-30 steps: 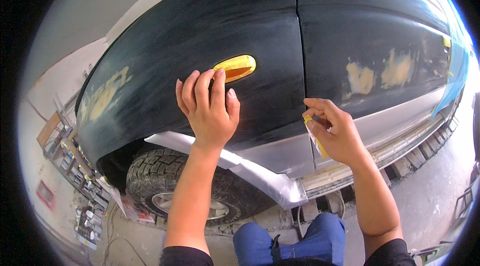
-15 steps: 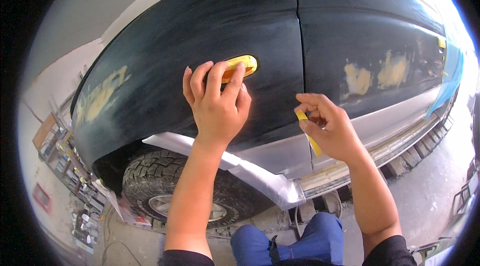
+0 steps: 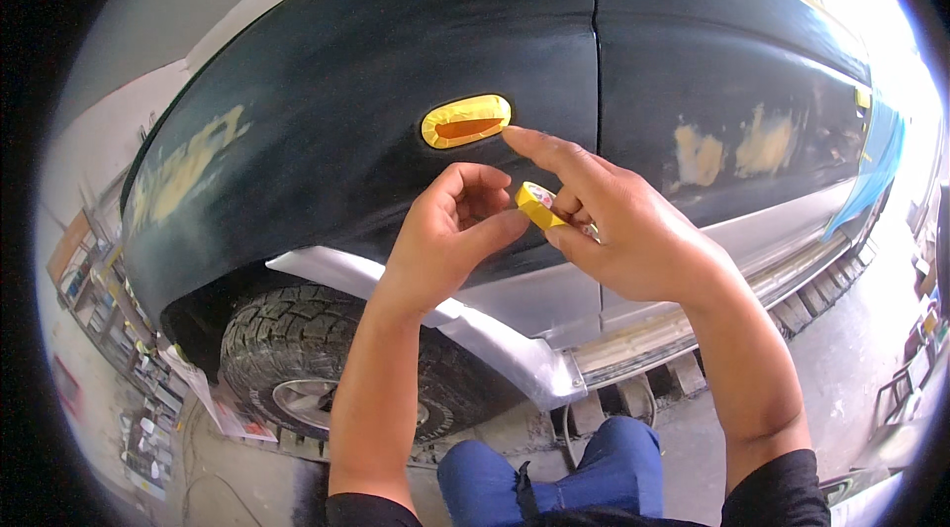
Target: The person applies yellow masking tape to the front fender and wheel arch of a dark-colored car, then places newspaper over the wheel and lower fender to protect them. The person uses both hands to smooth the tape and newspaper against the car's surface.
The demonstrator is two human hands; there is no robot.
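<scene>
Matte dark car bodywork [image 3: 336, 121] spans our view. Below its orange, yellow-taped oval lamp [image 3: 465, 129], our right hand [image 3: 643, 235] holds a yellow ring-shaped tape roll [image 3: 535, 211]; our left hand [image 3: 432, 235] curls alongside, thumb and forefinger parted. The roll looks light, stiffish, best held by its rim.

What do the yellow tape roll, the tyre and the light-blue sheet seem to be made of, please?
Yellow tape roll: probably masking paper with low sheen, judging by its flat, even band; plastic remains possible.
Tyre: dull black rubber, shown by its blocky tread.
Light-blue sheet: likely thin plastic film, slightly shiny, since it hangs in folds and looks partly translucent.
</scene>
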